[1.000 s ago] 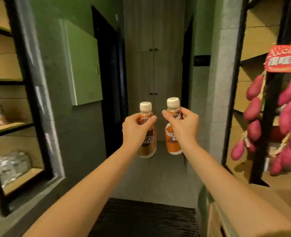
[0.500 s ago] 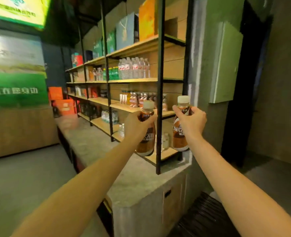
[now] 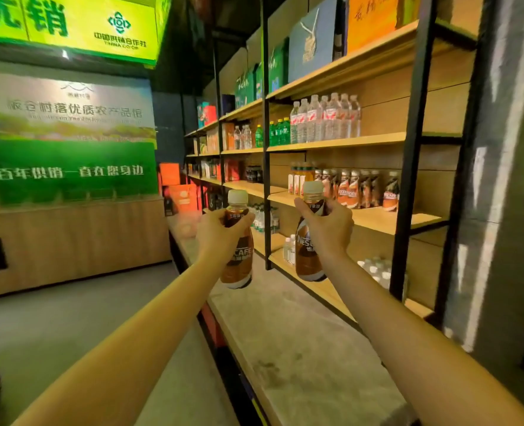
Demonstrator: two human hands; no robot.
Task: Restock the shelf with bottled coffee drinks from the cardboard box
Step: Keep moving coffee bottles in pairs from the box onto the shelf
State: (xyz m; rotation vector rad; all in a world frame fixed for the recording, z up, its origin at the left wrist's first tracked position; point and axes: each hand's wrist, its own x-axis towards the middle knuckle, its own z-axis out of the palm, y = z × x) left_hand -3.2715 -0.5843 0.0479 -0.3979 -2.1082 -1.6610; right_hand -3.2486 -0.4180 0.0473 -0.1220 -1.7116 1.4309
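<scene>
My left hand (image 3: 216, 233) grips a brown coffee bottle (image 3: 238, 265) with a cream cap by its neck. My right hand (image 3: 331, 230) holds a second coffee bottle (image 3: 307, 262) the same way. Both bottles hang upright in the air in front of a wooden shelf (image 3: 377, 218) with a black metal frame. Several matching coffee bottles (image 3: 351, 189) stand in a row on that shelf, behind and to the right of my right hand. The cardboard box is out of view.
Water bottles (image 3: 325, 118) fill the shelf above, gift boxes (image 3: 313, 41) the top one. A concrete ledge (image 3: 300, 333) runs below the shelving. Black uprights (image 3: 411, 149) divide the bays. A grey pillar (image 3: 509, 179) stands at right, a wooden counter (image 3: 70, 241) with green signs at left.
The view has swung left from the corridor to the shelving. Both hands carry their bottles along, now closer to the shelf with the coffee row.
</scene>
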